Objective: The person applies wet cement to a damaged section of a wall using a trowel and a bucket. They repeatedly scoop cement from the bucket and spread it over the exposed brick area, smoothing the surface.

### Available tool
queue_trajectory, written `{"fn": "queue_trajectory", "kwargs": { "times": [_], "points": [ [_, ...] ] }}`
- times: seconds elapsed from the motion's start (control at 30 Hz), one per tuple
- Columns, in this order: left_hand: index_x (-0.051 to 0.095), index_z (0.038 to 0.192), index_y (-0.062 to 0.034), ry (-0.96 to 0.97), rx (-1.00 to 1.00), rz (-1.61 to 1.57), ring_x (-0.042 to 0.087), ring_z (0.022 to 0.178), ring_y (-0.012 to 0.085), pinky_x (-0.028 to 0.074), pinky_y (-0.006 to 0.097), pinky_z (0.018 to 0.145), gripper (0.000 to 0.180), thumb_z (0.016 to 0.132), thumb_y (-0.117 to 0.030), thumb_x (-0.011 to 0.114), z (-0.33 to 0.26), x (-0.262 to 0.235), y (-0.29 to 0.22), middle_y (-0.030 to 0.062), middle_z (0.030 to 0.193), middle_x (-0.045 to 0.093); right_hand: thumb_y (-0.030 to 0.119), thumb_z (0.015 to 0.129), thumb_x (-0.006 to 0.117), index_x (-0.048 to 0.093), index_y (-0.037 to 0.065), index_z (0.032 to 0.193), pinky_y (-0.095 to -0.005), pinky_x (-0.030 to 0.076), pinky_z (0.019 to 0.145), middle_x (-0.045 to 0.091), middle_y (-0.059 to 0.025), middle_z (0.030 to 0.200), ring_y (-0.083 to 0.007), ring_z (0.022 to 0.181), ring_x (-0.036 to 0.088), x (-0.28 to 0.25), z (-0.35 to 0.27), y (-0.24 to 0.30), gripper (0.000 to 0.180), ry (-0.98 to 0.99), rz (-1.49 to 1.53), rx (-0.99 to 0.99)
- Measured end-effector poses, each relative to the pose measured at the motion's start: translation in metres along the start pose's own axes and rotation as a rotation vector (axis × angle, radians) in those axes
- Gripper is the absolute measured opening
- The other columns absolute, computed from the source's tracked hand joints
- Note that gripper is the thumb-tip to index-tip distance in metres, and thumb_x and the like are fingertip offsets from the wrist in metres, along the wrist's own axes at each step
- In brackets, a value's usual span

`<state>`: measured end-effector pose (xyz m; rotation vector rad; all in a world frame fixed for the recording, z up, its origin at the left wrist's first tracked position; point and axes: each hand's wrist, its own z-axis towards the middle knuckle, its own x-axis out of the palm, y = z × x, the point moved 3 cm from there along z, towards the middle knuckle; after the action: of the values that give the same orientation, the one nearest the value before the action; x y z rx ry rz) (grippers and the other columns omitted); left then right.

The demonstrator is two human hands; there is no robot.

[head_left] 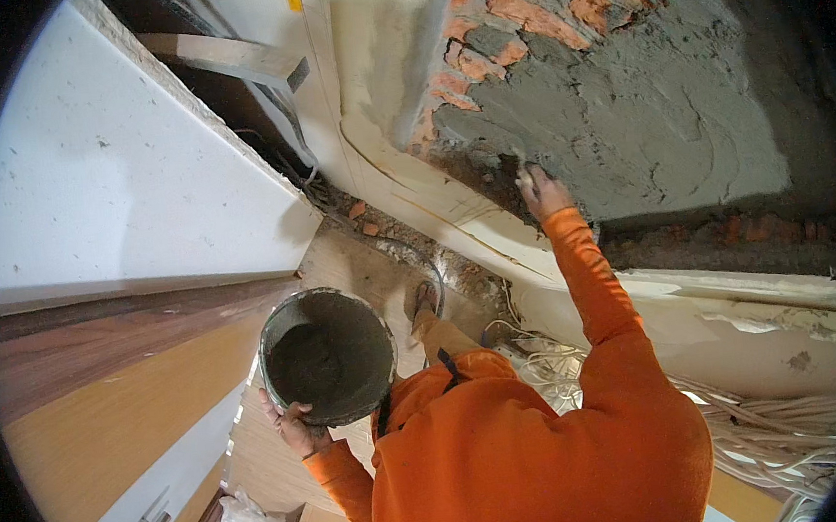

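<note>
My left hand (296, 427) grips the near edge of a round bucket (369, 321), its fingers closed at the rim and side. Grey wet mortar (320, 360) lies inside the bucket. Up at the right, my right hand (541, 192) reaches to the lower edge of a wall patch, fingers curled around something small that I cannot make out. Fresh grey plaster (660, 118) covers most of this patch, with rough orange bricks (532, 15) showing through at its top left. A dark recess (494, 173) lies right beside the hand.
A pale ledge (454, 224) runs below the plastered wall. Coiled cables (769, 430) lie at the lower right. Brick rubble (370, 228) is on the floor by my foot (424, 299). A white panel (129, 155) stands at the left, with a plastic bag (252, 520) at lower left.
</note>
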<state>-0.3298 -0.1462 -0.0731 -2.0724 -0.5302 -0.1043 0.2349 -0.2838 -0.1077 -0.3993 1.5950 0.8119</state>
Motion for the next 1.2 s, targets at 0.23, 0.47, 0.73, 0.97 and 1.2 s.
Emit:
{"fn": "queue_trajectory", "kwargs": {
  "times": [0.23, 0.47, 0.73, 0.97, 1.2],
  "points": [
    [0.035, 0.143, -0.0073, 0.052, -0.013, -0.047, 0.059, 0.100, 0.0282, 0.055, 0.034, 0.076, 0.088, 0.059, 0.020, 0.040, 0.004, -0.007, 0.009, 0.0164, 0.125, 0.055, 0.035, 0.091, 0.052, 0.051, 0.006, 0.122, -0.0551, 0.048, 0.065, 0.064, -0.0269, 0.078, -0.0480, 0.071, 0.062, -0.034, -0.035, -0.040, 0.042, -0.082, 0.038, -0.011],
    [0.037, 0.141, -0.0065, 0.045, 0.022, 0.039, 0.061, 0.097, 0.0285, 0.055, 0.033, 0.075, 0.087, 0.059, 0.018, 0.042, 0.000, 0.006, 0.004, 0.0169, 0.122, 0.057, 0.043, 0.092, 0.050, 0.054, 0.010, 0.120, -0.0541, 0.050, 0.067, 0.065, -0.0250, 0.081, -0.0445, 0.075, 0.064, 0.027, 0.002, 0.035, 0.044, 0.077, -0.170, -0.078],
    [0.036, 0.142, -0.0075, 0.002, 0.019, -0.019, 0.059, 0.105, 0.0313, 0.055, 0.036, 0.082, 0.091, 0.056, 0.019, 0.042, -0.008, 0.012, -0.003, 0.0179, 0.126, 0.055, 0.040, 0.091, 0.052, 0.055, 0.009, 0.112, -0.0559, 0.049, 0.065, 0.065, -0.0244, 0.077, -0.0472, 0.073, 0.062, 0.004, 0.012, 0.030, 0.038, -0.049, -0.030, 0.029],
    [0.039, 0.140, -0.0177, 0.072, 0.023, -0.032, 0.053, 0.112, 0.0308, 0.050, 0.038, 0.089, 0.091, 0.056, 0.017, 0.042, 0.004, -0.012, 0.012, 0.0122, 0.131, 0.049, 0.039, 0.090, 0.053, 0.056, 0.012, 0.114, -0.0541, 0.049, 0.062, 0.064, -0.0229, 0.071, -0.0451, 0.067, 0.062, -0.026, -0.031, -0.035, 0.036, -0.174, 0.041, -0.054],
    [0.038, 0.140, -0.0031, 0.047, 0.001, 0.086, 0.059, 0.104, 0.0274, 0.053, 0.035, 0.084, 0.085, 0.059, 0.020, 0.041, 0.005, -0.003, 0.010, 0.0182, 0.127, 0.056, 0.037, 0.089, 0.054, 0.054, 0.013, 0.122, -0.0523, 0.051, 0.062, 0.065, -0.0224, 0.074, -0.0421, 0.066, 0.064, 0.000, 0.006, -0.012, 0.041, -0.059, -0.237, -0.116]
  ]
}}
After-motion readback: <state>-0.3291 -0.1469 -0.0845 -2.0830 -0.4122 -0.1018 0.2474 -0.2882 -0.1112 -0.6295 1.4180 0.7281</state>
